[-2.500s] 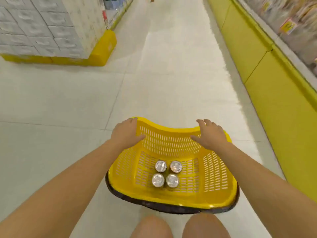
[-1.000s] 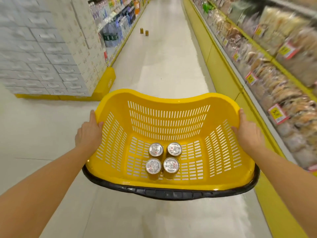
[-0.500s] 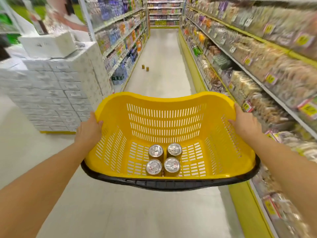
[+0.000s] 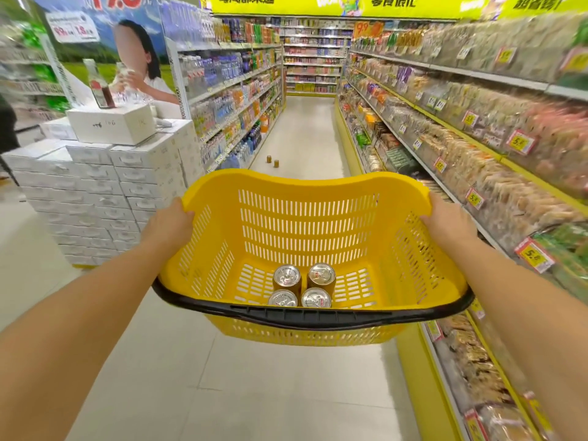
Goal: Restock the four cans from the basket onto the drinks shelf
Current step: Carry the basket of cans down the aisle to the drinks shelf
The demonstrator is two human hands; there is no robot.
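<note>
So the four cans [image 4: 302, 286] stand upright in a tight two-by-two cluster on the floor of the yellow basket [image 4: 305, 218], touching each other, loose with nothing bracing them. We hold the basket in the air over the aisle, our left hand [image 4: 170, 226] clamped on the left rim and our right hand [image 4: 447, 222] clamped on the right rim, fingers wrapped over the edge. Risk one, we judge: a tilt or jolt as we walk sends the cans toppling and rolling inside, maybe denting. Risk two: freeing one hand to pick a can leaves the basket hanging one-sided, so it could tip. The drinks shelf [image 4: 232, 100] runs along the left, well apart; the snack shelf [image 4: 477, 128] sits near our right, so shelving there would be wrong. Two small cans on the floor [image 4: 272, 161] ahead are a trip hazard. Stacked white boxes [image 4: 105, 186] crowd the left.
</note>
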